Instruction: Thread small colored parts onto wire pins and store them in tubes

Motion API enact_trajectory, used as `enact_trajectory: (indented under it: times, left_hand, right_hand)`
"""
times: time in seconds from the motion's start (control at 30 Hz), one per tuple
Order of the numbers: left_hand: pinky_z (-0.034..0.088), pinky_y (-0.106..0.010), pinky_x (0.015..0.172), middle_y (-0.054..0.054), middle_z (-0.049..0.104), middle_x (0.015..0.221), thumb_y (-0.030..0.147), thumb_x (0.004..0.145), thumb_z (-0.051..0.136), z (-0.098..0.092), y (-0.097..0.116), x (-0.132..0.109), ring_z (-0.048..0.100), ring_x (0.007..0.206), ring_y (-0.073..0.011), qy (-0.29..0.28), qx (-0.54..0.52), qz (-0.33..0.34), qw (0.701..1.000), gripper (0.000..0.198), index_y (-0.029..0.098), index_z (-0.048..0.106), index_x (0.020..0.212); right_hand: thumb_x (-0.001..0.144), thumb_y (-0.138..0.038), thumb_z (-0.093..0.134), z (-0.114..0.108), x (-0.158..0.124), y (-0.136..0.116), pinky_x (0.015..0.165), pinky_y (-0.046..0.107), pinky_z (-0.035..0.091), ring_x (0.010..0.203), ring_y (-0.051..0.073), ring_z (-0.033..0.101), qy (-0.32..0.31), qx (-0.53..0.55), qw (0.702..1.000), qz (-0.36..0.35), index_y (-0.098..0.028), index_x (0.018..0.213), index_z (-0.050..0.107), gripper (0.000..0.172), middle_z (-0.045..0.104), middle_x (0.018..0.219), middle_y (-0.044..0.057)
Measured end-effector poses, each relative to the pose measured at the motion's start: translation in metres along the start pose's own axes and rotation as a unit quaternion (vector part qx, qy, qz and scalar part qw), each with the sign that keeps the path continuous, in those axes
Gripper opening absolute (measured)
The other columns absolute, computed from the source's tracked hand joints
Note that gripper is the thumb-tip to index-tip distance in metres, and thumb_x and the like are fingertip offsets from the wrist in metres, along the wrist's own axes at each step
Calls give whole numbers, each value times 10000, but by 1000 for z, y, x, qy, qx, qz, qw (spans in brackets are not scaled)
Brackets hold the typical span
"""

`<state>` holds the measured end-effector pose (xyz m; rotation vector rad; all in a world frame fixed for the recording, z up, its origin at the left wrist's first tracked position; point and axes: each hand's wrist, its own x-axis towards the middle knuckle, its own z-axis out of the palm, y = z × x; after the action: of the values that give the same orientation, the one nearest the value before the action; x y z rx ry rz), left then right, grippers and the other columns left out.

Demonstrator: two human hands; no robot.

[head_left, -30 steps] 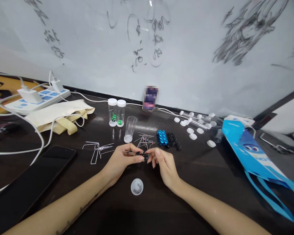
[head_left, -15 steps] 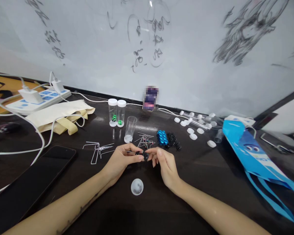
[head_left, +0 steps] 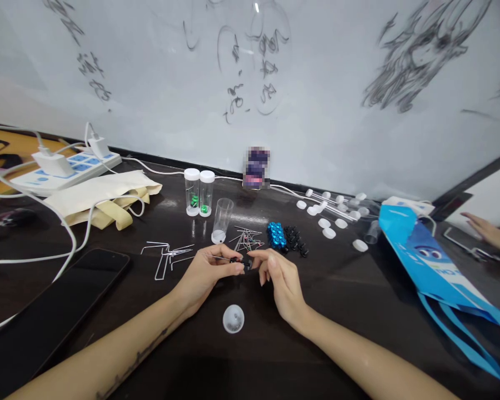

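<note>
Between the thumb and fingers of my left hand (head_left: 214, 265) is a small black part (head_left: 245, 263), with a thin metal rod running back beneath the fingers. My right hand (head_left: 277, 272) has bent fingers closed at the right end of the same part. Just behind the hands lie a pile of thin metal pins (head_left: 246, 239), a cluster of blue metallic pieces (head_left: 276, 235) and a group of small black pieces (head_left: 295, 240). A round white cap (head_left: 233, 319) with tiny bits inside sits in front of them. An uncapped clear tube (head_left: 223, 219) stands behind my left hand.
Two capped tubes (head_left: 199, 191) hold green pieces. Bent hex keys (head_left: 166, 253) and a large black phone (head_left: 58, 311) lie left. White caps (head_left: 329, 232), clear tubes and a blue bag (head_left: 437, 255) are right. Another person's hand (head_left: 489, 229) shows at the right edge.
Another person's hand has come into view at the far right. My hands stay almost in place, with only slight finger movement at the black part.
</note>
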<state>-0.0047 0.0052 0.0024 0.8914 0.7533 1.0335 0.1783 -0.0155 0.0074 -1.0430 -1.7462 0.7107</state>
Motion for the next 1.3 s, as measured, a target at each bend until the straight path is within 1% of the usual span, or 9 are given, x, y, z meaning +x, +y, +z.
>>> enact_trajectory:
  times: [0.17, 0.47, 0.57, 0.73, 0.87, 1.03, 1.13, 1.23, 1.3]
  left_hand:
    - [491, -306, 768, -33, 734, 772, 182, 620, 823, 0, 0, 0, 672, 732, -167, 1, -3, 0, 1000, 207, 159, 694, 782]
    - [476, -283, 771, -22, 728, 758, 163, 636, 813, 0, 1, 0, 657, 722, -144, -1, -9, 0, 1000, 189, 161, 694, 783]
    - [478, -283, 760, -23, 726, 758, 166, 633, 815, 0, 0, 0, 657, 717, -147, 0, -7, 1, 1000, 186, 160, 692, 773]
    - [482, -300, 771, -29, 729, 768, 177, 635, 814, 0, 0, 0, 664, 724, -161, 0, -6, 3, 1000, 190, 161, 696, 782]
    - [476, -285, 770, -26, 728, 763, 162, 648, 805, 0, 0, -1, 659, 730, -152, -3, -11, 4, 1000, 175, 160, 695, 785]
    - [467, -267, 758, -24, 727, 753, 146, 651, 806, 0, 0, 0, 650, 714, -135, -10, -17, 0, 1000, 177, 155, 695, 788]
    - [463, -265, 768, -25, 728, 753, 151, 664, 799, -1, -1, 0, 651, 726, -136, -12, -19, 0, 1000, 167, 157, 694, 794]
    - [461, -263, 767, -25, 726, 753, 152, 668, 797, -1, -1, 0, 648, 724, -135, -14, -19, 2, 1000, 166, 156, 696, 800]
    - [458, -260, 765, -26, 726, 764, 149, 667, 797, -1, -1, -1, 644, 724, -132, -13, -18, 4, 1000, 163, 155, 696, 795]
  right_hand:
    - [1011, -373, 318, 0, 1, 1, 611, 304, 411, 616, 165, 527, -1, 4, 1000, -2, -184, 1026, 696, 422, 553, 676, 28]
    - [1010, -374, 319, 1, 0, 2, 601, 300, 410, 594, 155, 518, 1, 8, 1000, 5, -182, 1034, 691, 420, 573, 704, 31]
    - [1012, -384, 306, 1, 0, 2, 588, 296, 415, 582, 152, 523, -5, 12, 1000, 13, -180, 1003, 696, 440, 587, 709, 34]
    - [1007, -385, 324, 1, 1, 1, 605, 301, 418, 601, 160, 531, -1, 4, 1000, 1, -185, 1020, 697, 424, 568, 691, 29]
    - [1009, -379, 319, 1, 1, 2, 599, 301, 410, 607, 160, 527, 1, 3, 1000, 3, -184, 1029, 689, 419, 578, 720, 37]
    - [1012, -370, 317, 1, 0, 2, 586, 296, 404, 590, 154, 516, -14, 12, 1000, 15, -174, 930, 690, 429, 578, 711, 37]
    - [1011, -370, 322, 0, 0, 1, 618, 303, 411, 614, 162, 528, -3, 9, 1000, 10, -178, 986, 677, 404, 561, 695, 28]
    - [1013, -358, 318, 0, 1, 1, 616, 300, 405, 626, 163, 534, -16, 9, 1000, 9, -180, 961, 688, 413, 555, 700, 29]
    - [1016, -348, 315, 0, 1, 1, 637, 303, 406, 656, 172, 543, -14, 0, 1000, 10, -183, 988, 687, 408, 534, 668, 21]
